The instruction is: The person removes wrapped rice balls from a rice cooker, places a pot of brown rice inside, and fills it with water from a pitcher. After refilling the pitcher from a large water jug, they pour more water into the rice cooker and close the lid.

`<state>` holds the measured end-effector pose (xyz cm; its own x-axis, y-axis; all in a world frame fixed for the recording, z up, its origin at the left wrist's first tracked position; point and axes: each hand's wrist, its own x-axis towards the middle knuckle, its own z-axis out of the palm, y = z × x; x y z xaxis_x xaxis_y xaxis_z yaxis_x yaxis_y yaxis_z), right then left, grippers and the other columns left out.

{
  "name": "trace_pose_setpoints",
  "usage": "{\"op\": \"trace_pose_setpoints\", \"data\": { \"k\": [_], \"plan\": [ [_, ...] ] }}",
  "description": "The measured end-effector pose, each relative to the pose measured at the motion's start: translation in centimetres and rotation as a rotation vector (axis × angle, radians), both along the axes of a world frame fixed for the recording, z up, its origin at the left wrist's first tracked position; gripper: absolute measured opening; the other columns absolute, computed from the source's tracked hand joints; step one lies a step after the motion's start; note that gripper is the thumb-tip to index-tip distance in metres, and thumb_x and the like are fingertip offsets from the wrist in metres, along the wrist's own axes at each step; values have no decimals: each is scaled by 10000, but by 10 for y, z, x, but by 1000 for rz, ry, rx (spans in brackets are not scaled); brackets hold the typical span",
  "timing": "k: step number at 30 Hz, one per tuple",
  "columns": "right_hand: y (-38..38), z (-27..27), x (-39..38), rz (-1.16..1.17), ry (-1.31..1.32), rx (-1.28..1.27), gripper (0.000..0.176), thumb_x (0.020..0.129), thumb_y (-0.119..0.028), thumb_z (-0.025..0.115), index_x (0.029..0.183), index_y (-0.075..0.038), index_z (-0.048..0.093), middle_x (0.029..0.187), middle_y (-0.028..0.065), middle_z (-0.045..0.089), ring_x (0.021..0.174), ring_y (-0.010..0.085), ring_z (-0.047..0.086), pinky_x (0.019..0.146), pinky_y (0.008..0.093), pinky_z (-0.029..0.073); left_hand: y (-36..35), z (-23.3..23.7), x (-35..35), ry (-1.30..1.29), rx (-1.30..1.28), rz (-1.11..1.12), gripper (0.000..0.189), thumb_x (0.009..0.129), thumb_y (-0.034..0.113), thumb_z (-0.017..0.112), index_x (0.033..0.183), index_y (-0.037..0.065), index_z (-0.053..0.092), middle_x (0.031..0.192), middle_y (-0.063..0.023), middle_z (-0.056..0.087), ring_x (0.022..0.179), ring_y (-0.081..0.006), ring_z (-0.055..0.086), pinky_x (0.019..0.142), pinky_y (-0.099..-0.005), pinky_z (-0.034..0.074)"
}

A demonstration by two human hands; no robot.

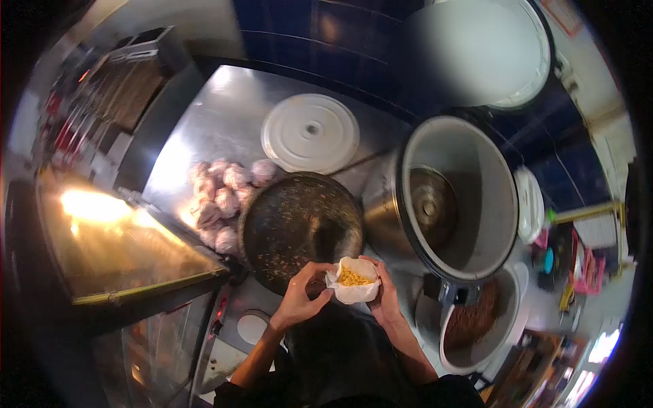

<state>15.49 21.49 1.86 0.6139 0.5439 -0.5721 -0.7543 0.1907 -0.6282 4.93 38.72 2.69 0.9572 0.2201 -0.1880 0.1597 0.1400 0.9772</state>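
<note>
Between my two hands is a small white packet (358, 293), its open top facing up and showing small yellow bits (352, 276) inside. My left hand (303, 298) pinches the packet's left edge between thumb and fingers. On the other side, my right hand (386, 299) curls around the packet's right wall. Just beyond the hands sits a large dark round pan (292, 228) with crumbs scattered over its surface. Several plastic-wrapped purplish balls (226, 202) lie in a heap left of the pan.
A white round lid (310, 133) lies on the steel counter (231, 109). To the right stands a deep open pot (490, 190) with its lid (486, 54) raised. Below it is a white tub (445, 340) of brown contents. A lit glass case (136, 238) borders the left.
</note>
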Motion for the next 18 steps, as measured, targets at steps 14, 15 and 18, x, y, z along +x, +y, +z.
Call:
{"op": "trace_pose_setpoints", "data": {
  "k": [14,15,18],
  "plan": [
    [-179,-240,-10,42,-773,-743,333,1014,-252,380,1177,-51,589,1099,95,632,1040,270,601,953,327,423,-147,-166,0,36,496,-18,163,800,-49,624,953,-13,577,920,-142,575,817,-279,646,675,-326,537],
    [-180,-232,-7,24,-763,-716,333,1014,-252,380,1177,-51,589,1099,95,632,1040,270,601,953,327,423,-145,-173,-2,14,568,8,151,809,-43,623,951,-15,580,931,-153,569,808,-280,651,648,-325,539],
    [-185,-172,-7,248,-830,-897,349,902,-60,499,1249,-19,486,1233,185,523,1145,371,503,1012,415,386,-152,-174,-11,94,690,62,226,801,-30,607,1020,7,571,1001,-153,566,842,-303,634,689,-344,529]
  ]
}}
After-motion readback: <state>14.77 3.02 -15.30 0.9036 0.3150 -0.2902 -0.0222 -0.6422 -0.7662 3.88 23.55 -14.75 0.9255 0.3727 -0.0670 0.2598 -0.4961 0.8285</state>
